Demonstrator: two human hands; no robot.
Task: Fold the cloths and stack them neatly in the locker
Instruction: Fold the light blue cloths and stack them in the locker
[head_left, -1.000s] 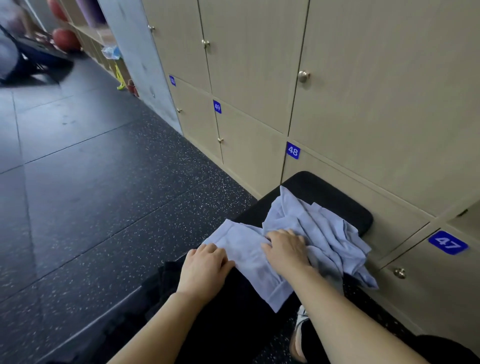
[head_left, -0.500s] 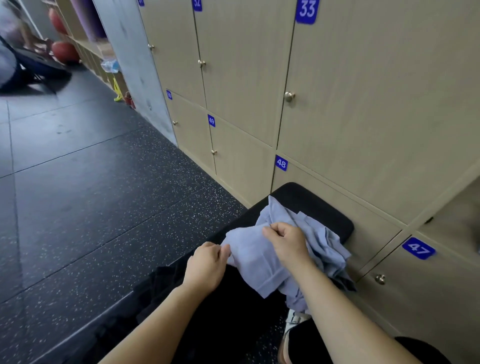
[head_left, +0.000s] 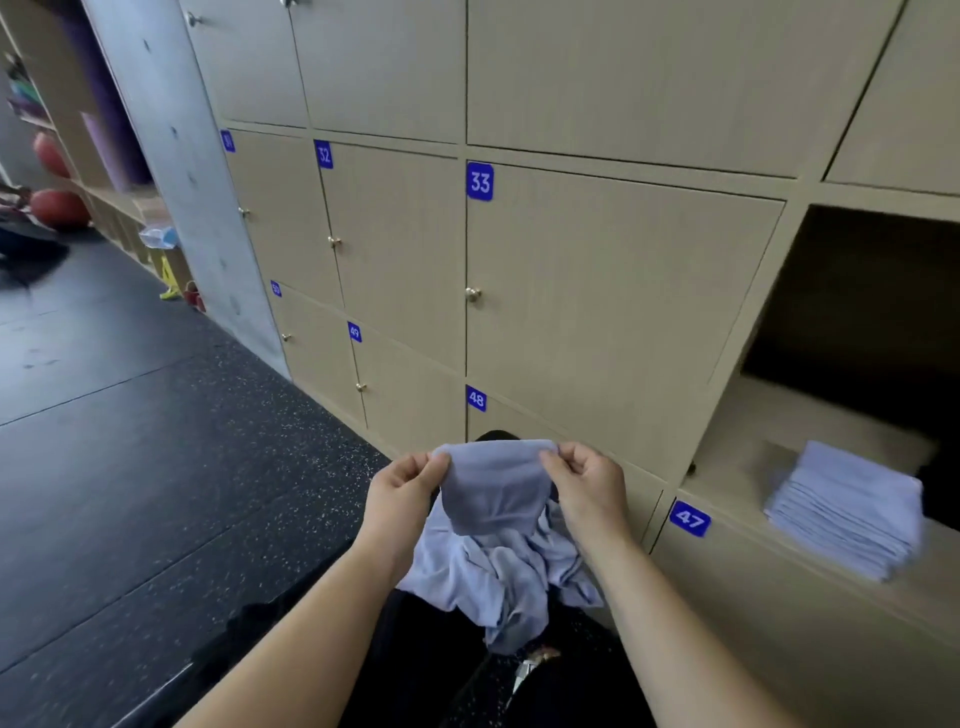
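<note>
While left hand (head_left: 399, 493) and right hand (head_left: 589, 486) pinch a cloth (head_left: 493, 486), the locker (head_left: 769, 415) holds a folded stack (head_left: 847, 512).

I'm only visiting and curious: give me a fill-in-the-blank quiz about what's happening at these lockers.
1. While the left hand and right hand hold up a cloth, the stack sits in the ____ locker.
2. The door left of that locker is numbered ____.
3. The label just below that locker reads ____.
Missing words: open; 33; 47.
</note>
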